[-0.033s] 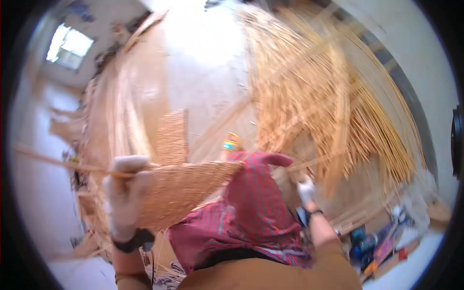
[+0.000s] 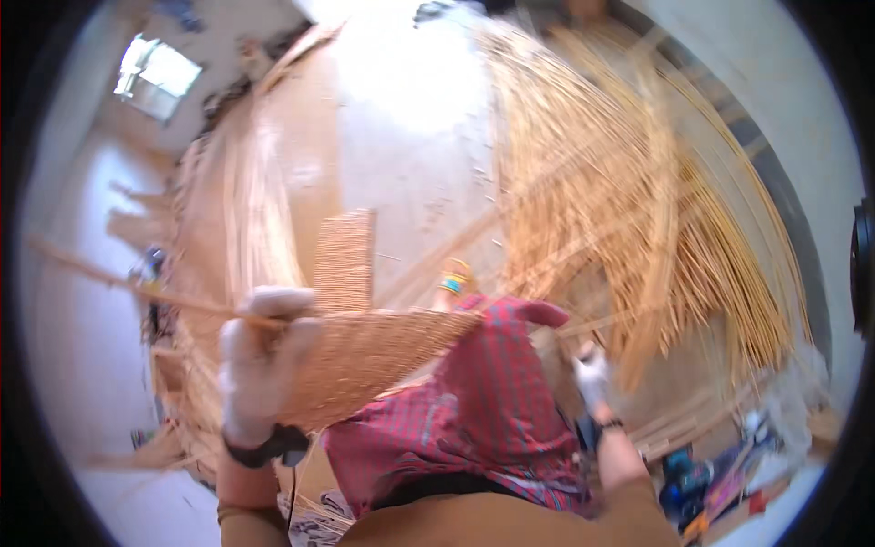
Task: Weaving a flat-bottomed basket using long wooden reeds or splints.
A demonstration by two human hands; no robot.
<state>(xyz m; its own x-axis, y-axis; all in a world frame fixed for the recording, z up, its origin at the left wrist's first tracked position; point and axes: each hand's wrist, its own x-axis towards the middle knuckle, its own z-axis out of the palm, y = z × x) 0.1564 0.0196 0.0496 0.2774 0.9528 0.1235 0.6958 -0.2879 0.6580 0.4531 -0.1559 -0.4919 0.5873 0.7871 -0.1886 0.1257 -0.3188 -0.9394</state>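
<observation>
My left hand [image 2: 264, 374], in a pale work glove, has its fingers closed around a long thin reed strip [image 2: 155, 294] that sticks out to the left. Right beside that hand, a tan woven reed panel [image 2: 383, 356] slants across my lap. Its right corner reaches the red checked cloth [image 2: 492, 383] over my legs. My right hand [image 2: 591, 372], also gloved, is low at the right of my knee with its fingers closed; blur hides what they hold. A bare foot with a yellow and turquoise sandal strap [image 2: 451, 281] shows beyond the panel.
A big spread of loose reeds [image 2: 592, 182] covers the floor at the right. Another woven piece [image 2: 344, 260] lies ahead, next to long pale strips [image 2: 260, 201]. Dark tools and coloured items [image 2: 693, 488] lie at lower right, beside clear plastic [image 2: 793, 401].
The whole view has shifted slightly, so everything sits a little further right and lower. Both hands keep about the same places relative to the panel and cloth.
</observation>
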